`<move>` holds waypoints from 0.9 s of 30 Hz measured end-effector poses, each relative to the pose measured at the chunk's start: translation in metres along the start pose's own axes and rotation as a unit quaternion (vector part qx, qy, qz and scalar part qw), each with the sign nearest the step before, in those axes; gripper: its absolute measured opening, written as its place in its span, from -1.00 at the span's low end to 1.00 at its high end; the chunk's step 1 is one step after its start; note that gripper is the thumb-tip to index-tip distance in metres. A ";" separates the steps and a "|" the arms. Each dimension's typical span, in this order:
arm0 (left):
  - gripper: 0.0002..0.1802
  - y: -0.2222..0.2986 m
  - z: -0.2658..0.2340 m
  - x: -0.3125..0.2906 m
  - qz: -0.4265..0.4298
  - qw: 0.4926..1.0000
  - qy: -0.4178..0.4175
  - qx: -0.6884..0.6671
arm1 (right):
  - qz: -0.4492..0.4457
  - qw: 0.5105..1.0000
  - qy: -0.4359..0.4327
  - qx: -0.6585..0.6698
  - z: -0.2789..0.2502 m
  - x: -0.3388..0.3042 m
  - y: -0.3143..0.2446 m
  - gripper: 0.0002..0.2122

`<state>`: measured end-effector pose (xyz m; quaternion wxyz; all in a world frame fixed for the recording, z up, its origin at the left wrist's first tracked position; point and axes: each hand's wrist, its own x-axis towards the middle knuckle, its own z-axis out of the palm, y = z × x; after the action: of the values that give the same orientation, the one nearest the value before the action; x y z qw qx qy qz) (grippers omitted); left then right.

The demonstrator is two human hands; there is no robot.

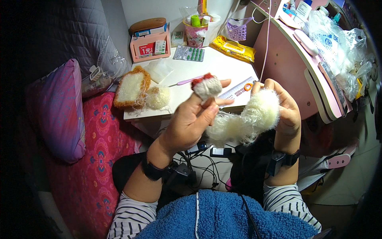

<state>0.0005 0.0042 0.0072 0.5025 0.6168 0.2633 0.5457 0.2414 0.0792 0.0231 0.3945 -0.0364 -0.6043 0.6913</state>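
Observation:
My right hand (287, 109) grips a fluffy white knitted or crocheted piece (260, 111) over the table's front edge. The piece's fuzzy lower end (225, 129) hangs beside my left hand (189, 119). On a raised left finger sits a grey-white and red knitted cover (207, 87). The left thumb presses toward the fingers, and a thin pale line runs from there to the piece; what exactly is pinched is hidden. Behind the hands lie a purple-handled crochet hook (186, 81), a clear ruler (238, 89) and a small orange ring (248, 87) near my right fingertips.
At the table's left lie a brown-edged white fuzzy piece (130, 88) and a fluffy pale ball (159, 98). A pink box (137, 47), a pill blister (188, 53) and a yellow wipes pack (232, 48) stand or lie behind. Cables (207, 169) hang below.

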 end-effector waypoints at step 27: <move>-0.53 -0.002 0.010 0.000 0.055 0.980 0.132 0.140 | -0.024 1.000 0.017 0.012 -0.003 0.001 0.004 -0.62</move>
<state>0.0105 0.0012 0.0061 0.3411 0.6170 0.3665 0.6072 0.2402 0.0828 0.0197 0.4214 -0.0290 -0.5902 0.6879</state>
